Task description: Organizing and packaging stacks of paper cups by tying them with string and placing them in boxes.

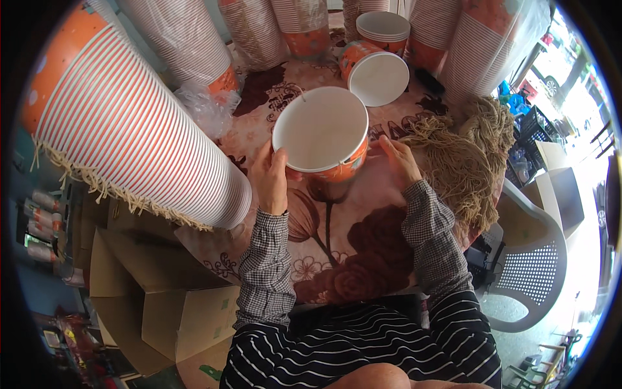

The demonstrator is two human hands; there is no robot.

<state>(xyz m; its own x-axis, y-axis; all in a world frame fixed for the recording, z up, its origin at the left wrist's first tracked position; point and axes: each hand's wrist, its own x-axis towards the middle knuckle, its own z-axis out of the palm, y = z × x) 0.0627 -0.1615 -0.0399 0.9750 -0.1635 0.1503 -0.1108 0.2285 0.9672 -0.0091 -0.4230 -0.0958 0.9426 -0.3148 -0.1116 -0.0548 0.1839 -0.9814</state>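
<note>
An orange paper bucket [337,172] with a white inside is tilted toward me at the middle of the table. A short piece of cord shows at its far rim, and more cord lies at its right near side. My left hand [271,180] grips the bucket's left side, thumb toward me, some fingers hidden behind it. My right hand [400,162] is open beside the bucket's right side, fingers stretched out, with a small gap to the wall. Beyond it, another orange bucket [379,79] lies on its side, in front of an upright bucket [382,29].
A long leaning stack of nested buckets [149,123] rises at the left. More wrapped stacks [253,32] line the table's back. Beige cords [463,165] lie in a heap at the right. Below are an opened cardboard box [188,318] and a plastic chair [531,266].
</note>
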